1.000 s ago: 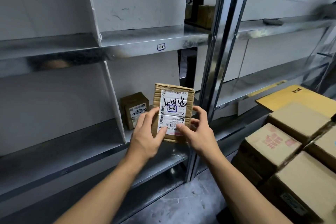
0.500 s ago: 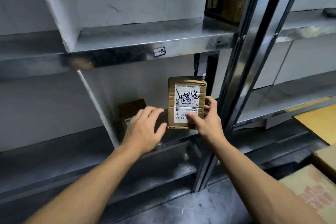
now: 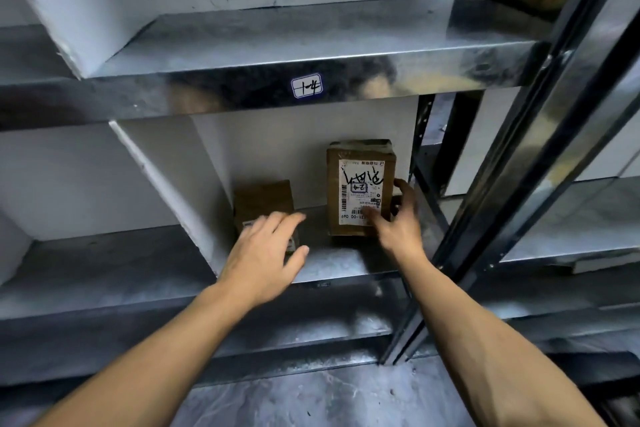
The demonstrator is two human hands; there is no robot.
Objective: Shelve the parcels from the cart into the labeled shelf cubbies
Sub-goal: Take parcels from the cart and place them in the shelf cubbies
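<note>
Behind right hand (image 3: 398,229), lower corner of tall parcel (image 3: 360,180).

the tall parcel (image 3: 360,187) stands on the shelf board (image 3: 346,262). above it is the shelf label (image 3: 307,86), left of it the small box (image 3: 263,201), farther left the divider (image 3: 162,184), and right of it the post (image 3: 512,191).

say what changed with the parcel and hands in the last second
The labelled parcel, earlier held out front by both hands, went back into the cubby and stands upright on the shelf board, right of the small box. The left hand let go and hangs open; the right hand still grips the parcel's right edge. The small box stayed put.
</note>
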